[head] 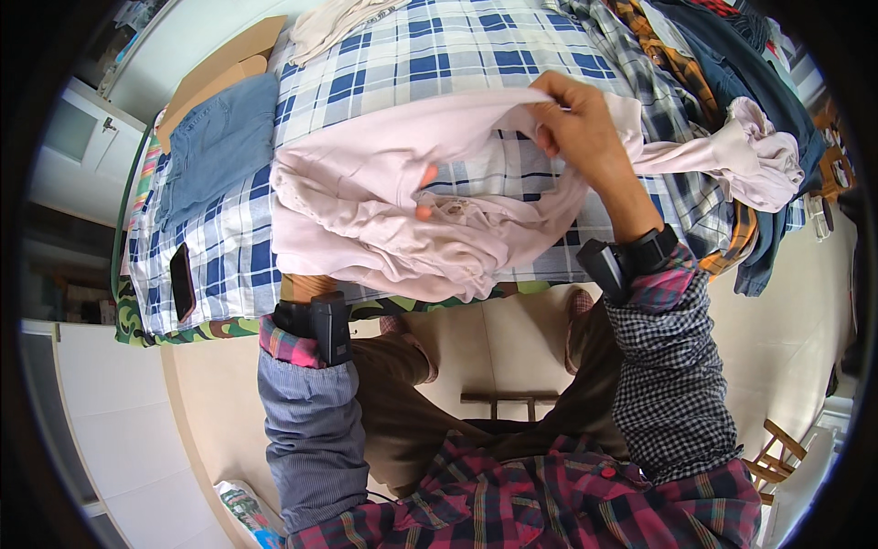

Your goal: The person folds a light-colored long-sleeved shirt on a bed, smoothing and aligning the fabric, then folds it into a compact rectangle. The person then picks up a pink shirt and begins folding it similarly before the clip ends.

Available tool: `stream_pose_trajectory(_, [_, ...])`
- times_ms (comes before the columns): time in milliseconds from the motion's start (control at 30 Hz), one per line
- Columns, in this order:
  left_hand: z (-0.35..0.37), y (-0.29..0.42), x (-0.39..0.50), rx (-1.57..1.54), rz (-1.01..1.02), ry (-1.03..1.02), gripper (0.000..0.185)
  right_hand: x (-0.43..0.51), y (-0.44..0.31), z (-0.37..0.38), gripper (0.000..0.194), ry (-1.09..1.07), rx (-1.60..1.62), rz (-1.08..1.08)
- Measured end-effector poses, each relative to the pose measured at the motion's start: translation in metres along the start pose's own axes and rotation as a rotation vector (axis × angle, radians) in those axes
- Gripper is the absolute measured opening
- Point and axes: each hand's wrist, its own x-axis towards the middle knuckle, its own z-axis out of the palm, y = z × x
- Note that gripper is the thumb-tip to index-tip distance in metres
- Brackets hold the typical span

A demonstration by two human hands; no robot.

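Observation:
A pale pink knit garment point(411, 226) lies bunched over the blue-and-white checked bedsheet point(363, 82), one sleeve trailing right onto other clothes. My right hand point(576, 127) pinches its upper edge between thumb and fingers and holds it raised off the sheet. My left hand point(426, 192) is inside the garment; its wrist goes in under the near left side, and only fingertips show through an opening near the middle. Whether those fingers grip the cloth cannot be told. Both wrists carry black strapped devices.
Folded blue jeans point(223, 141) lie at the left beside a cardboard box point(206, 68). A phone point(182, 283) rests near the bed's left front. Plaid shirts point(686, 206) and dark trousers point(761, 89) are heaped right. A beige garment point(336, 27) lies at the far edge.

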Motion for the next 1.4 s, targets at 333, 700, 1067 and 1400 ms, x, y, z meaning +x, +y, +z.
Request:
stream_pose_trajectory(333, [0.001, -0.010, -0.001, 0.529, 0.328, -0.046, 0.085, 0.003, -0.007, -0.045, 0.018, 0.050, 0.427, 0.100])
stream_pose_trajectory(700, [-0.004, 0.003, -0.021, 0.929, 0.538, -0.070, 0.066, -0.002, -0.006, -0.023, 0.024, 0.038, 0.199, -0.143])
stream_pose_trajectory(1067, [-0.006, 0.007, -0.015, 0.328, 0.170, -0.264, 0.047, -0.027, 0.002, 0.060, 0.025, -0.024, -0.380, -0.378])
stream_pose_trajectory(1400, [0.005, 0.005, -0.012, 0.862, 0.318, -0.458, 0.039, -0.011, -0.008, 0.031, 0.008, -0.175, 0.708, 0.159])
